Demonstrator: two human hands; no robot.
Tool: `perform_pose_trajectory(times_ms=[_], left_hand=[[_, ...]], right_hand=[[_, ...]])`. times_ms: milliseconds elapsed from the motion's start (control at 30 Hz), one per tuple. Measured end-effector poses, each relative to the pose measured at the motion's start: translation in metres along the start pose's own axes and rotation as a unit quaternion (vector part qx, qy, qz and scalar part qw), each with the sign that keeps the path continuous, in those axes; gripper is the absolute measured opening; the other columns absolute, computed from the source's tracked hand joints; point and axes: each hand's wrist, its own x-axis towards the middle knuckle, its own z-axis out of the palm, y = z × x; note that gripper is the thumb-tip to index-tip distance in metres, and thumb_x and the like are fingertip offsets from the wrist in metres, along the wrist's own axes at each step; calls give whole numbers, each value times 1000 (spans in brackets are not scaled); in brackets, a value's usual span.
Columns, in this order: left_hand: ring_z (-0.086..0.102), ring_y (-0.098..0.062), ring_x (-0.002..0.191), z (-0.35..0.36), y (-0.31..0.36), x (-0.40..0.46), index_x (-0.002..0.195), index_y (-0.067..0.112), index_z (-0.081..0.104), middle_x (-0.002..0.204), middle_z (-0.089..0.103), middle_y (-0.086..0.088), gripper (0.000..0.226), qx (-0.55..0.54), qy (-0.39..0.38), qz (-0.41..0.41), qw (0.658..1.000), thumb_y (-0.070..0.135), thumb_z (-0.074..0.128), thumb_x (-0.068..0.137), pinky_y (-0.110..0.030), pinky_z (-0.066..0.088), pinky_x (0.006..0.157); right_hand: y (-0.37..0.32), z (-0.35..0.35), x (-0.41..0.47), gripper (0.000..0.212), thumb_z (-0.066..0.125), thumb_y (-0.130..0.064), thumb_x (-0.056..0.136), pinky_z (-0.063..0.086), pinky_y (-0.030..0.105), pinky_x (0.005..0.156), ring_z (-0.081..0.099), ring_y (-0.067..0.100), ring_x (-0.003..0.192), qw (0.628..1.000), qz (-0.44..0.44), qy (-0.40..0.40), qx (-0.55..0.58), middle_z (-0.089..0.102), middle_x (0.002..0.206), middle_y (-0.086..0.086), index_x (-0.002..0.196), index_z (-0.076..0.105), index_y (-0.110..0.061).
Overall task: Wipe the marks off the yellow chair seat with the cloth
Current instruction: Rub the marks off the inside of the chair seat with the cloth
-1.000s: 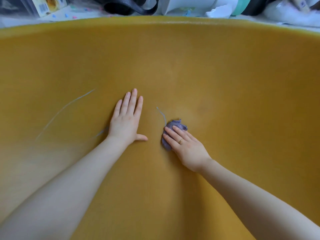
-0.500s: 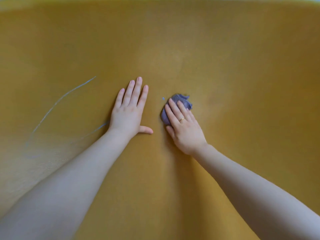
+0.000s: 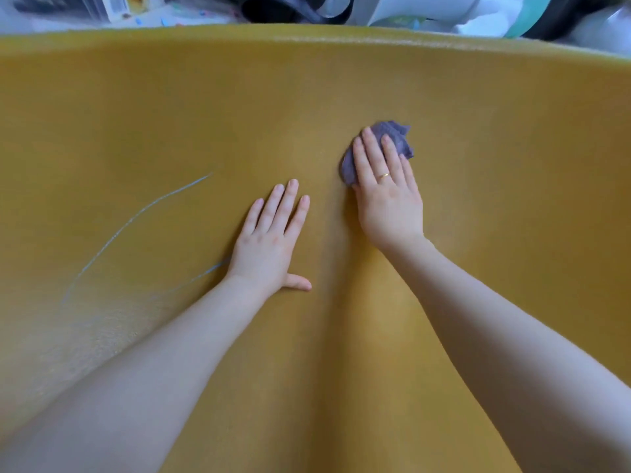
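Bunched cloth (image 3: 396, 138) under right hand (image 3: 387, 196)

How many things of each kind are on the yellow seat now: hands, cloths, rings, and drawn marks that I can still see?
Hands: 2, left hand and right hand
Cloths: 1, purple cloth
Rings: 1, gold ring
Visible marks: 2, long curved line and short line
Total: 6
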Motion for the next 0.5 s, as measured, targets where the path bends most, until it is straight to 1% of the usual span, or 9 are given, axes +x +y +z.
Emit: perform_pose_trajectory(times_ms=[33,100,167,200,267,333,400,433,500], left_hand=[[-13,-26,144,0,-1,0,147,13,-15,154,-21,-11,134,-3,1,1,1000,72,65,57,-38,-5,116],[-15,-27,144,-1,-1,0,147,13,-16,154,-23,-12,134,-8,2,3,1000,72,65,58,-38,-7,116],[-16,-27,143,0,0,0,147,13,-16,154,-24,-12,133,-12,1,6,1000,71,65,58,-37,-7,116],[-15,-27,143,0,1,0,147,13,-16,154,-23,-12,133,-13,1,6,1000,71,65,58,-37,-7,116],[-14,-27,144,0,0,0,147,13,-14,154,-22,-12,133,-16,2,4,1000,70,66,57,-37,-6,116],[-16,-26,143,-2,0,0,147,13,-16,154,-24,-11,132,-24,-4,5,1000,69,66,59,-37,-7,116],[-17,-25,143,-4,1,-2,147,13,-16,153,-25,-11,131,-25,-9,7,1000,69,66,61,-36,-6,116],[-16,-25,144,-8,0,-3,147,12,-15,154,-24,-10,130,-27,-14,10,1000,68,65,62,-35,-5,116],[-9,-23,145,-19,-9,-3,148,11,-9,156,-18,-9,125,-39,-18,33,999,68,64,64,-34,-3,117]], right_hand=[[1,-3,15,50,48,-14,92,28,40,109,33,28,135,999,22,19,14,36,147,5,139,34,-10],[0,-3,28,49,44,-14,93,27,44,109,28,32,137,997,45,32,47,32,148,10,140,32,-8],[-4,4,16,49,44,-15,92,28,47,108,27,35,136,997,34,31,62,32,148,13,139,32,-6],[-7,8,0,50,45,-16,92,28,47,107,28,36,136,998,17,18,65,33,147,14,139,33,-6],[-16,16,-40,50,43,-21,92,27,47,108,29,36,135,997,-20,-32,74,34,147,13,139,33,-8],[-26,17,-75,51,38,-28,91,23,44,108,30,33,135,992,-30,-92,82,34,148,10,139,33,-12],[-34,13,-94,52,33,-32,90,20,41,106,32,31,134,988,-26,-131,83,35,147,7,139,34,-14],[-35,11,-97,52,32,-32,89,23,40,105,35,30,133,987,-31,-140,71,37,146,6,138,36,-14],[-30,8,-95,51,33,-30,88,34,38,103,43,27,129,989,-64,-134,25,43,142,4,135,42,-13]])
